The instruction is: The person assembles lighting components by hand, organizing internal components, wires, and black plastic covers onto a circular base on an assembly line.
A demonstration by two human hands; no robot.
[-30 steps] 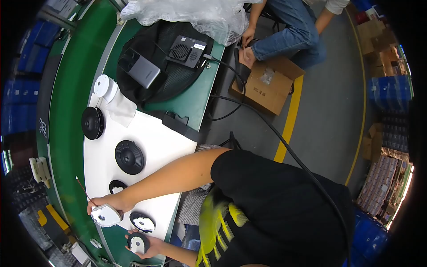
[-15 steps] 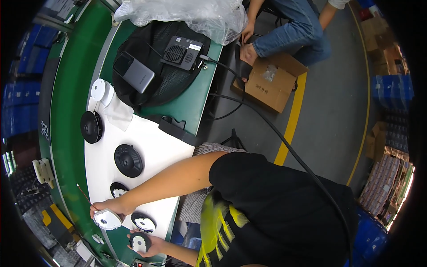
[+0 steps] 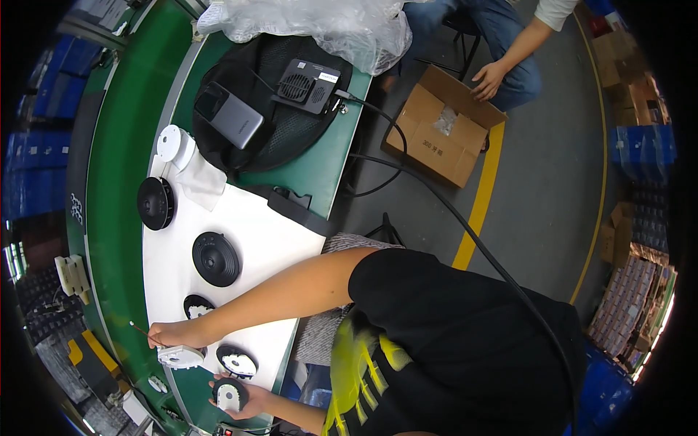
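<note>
My right hand (image 3: 182, 335), on the upper arm in the head view, is closed around a white rounded plastic part (image 3: 180, 356). The part is tilted so its edge shows, and a thin reddish wire (image 3: 140, 330) sticks out beside my fingers. Lower down, my left hand (image 3: 251, 403) grips a black round part with a white face (image 3: 228, 396), face up. Just above it on the table lies a similar black and white part (image 3: 237, 362). Another one (image 3: 198, 307) is partly hidden behind my right forearm.
A ribbed black disc (image 3: 216, 259), a black round housing (image 3: 156, 203) and a white round piece (image 3: 175, 144) lie on the white sheet (image 3: 254, 225). Beyond are a power bank (image 3: 227, 115) and a black fan box (image 3: 308, 86). A cable (image 3: 465, 231) runs across; a co-worker's hand (image 3: 489, 81) hovers by a carton (image 3: 445, 145).
My right hand has turned the white part from face-up to nearly edge-on. My left hand stays about where it was. The co-worker's hand now hangs over the carton's flap.
</note>
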